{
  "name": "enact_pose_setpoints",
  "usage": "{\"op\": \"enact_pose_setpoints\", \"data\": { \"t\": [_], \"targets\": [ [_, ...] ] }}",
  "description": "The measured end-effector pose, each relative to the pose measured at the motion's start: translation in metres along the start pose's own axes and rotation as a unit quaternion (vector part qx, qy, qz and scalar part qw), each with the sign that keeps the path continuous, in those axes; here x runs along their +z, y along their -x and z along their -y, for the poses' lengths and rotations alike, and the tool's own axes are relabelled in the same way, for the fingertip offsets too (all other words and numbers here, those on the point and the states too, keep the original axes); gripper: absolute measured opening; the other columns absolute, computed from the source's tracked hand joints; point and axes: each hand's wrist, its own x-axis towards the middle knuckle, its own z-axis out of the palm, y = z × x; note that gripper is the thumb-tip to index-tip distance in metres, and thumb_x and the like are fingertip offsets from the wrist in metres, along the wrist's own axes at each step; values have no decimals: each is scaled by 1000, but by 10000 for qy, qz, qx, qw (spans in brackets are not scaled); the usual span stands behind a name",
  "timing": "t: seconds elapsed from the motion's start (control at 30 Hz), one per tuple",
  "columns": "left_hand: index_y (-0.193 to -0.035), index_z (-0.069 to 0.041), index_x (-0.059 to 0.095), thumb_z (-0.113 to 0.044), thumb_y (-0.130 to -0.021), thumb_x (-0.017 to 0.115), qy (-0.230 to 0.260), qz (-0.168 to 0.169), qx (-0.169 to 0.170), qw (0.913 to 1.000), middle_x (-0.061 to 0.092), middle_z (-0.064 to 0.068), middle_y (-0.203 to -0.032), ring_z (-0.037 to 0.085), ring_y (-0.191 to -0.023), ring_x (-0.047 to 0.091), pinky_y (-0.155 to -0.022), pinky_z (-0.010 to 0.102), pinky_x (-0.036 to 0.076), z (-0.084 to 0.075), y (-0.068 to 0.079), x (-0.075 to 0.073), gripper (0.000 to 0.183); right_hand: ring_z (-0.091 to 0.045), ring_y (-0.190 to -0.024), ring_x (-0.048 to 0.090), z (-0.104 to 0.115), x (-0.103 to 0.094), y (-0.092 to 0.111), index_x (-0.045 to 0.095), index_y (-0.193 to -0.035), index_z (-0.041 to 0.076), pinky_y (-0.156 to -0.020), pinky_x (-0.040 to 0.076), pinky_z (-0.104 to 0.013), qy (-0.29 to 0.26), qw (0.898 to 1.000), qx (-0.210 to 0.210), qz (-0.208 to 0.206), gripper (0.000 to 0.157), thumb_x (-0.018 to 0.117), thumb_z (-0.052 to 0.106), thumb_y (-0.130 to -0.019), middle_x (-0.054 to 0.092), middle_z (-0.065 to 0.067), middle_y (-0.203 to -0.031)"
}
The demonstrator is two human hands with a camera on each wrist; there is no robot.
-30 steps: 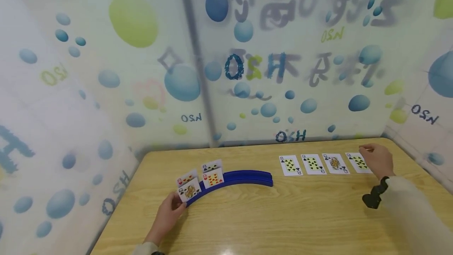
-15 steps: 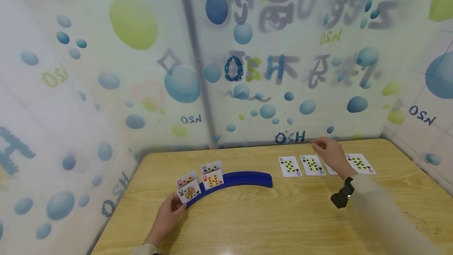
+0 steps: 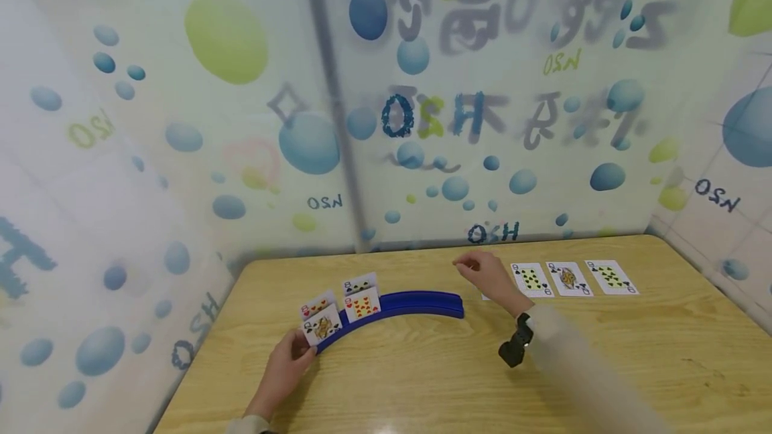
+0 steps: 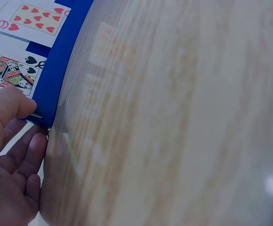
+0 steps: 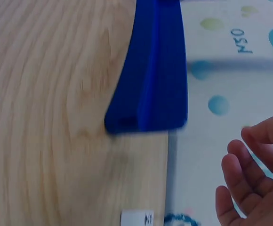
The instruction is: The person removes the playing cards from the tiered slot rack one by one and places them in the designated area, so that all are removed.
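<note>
My left hand [image 3: 285,368] grips the near left end of a curved blue card holder [image 3: 425,302]. In the left wrist view its thumb presses beside a queen of spades [image 4: 9,73], with fingers below the end. That queen stands at the front of the holder, a hearts card [image 3: 319,303] behind it. To its right stands another hearts number card [image 3: 364,305], with a black-suit card [image 3: 360,282] behind. My right hand [image 3: 491,278] hovers past the holder's right end, fingers loosely bent and holding nothing, mostly covering the leftmost card of a face-up row.
In the row to the right lie a black number card [image 3: 532,280], a queen [image 3: 569,279] and another black number card [image 3: 611,278]. A light wooden table [image 3: 416,380] carries everything. A patterned curtain-like wall [image 3: 422,173] rises behind its far edge.
My right hand has swept left from above the rightmost card, along the row, to the leftmost card. The left hand stays on the holder, and the cards have not moved.
</note>
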Motion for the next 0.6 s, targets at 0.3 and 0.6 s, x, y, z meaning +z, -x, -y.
{"op": "enact_pose_setpoints", "data": {
  "t": [0.3,0.6],
  "targets": [
    [-101,7,52,1,-82,59,34,21,34,10000,58,13,-99,22,-90,55,-79,34,47,1,1,1,21,-13,-75,54,23,46,-6,66,-99,7,-66,46,-29,-395,9981,-253,389,14,57,12,-90,62,-3,-92],
    [-101,6,52,0,-83,59,91,30,8,10000,58,13,-99,22,-91,55,-79,34,47,0,0,0,20,-13,-75,53,41,79,-14,67,-96,7,-67,45,-27,-235,9960,-647,576,13,58,11,-89,62,0,-88]
  ]
}}
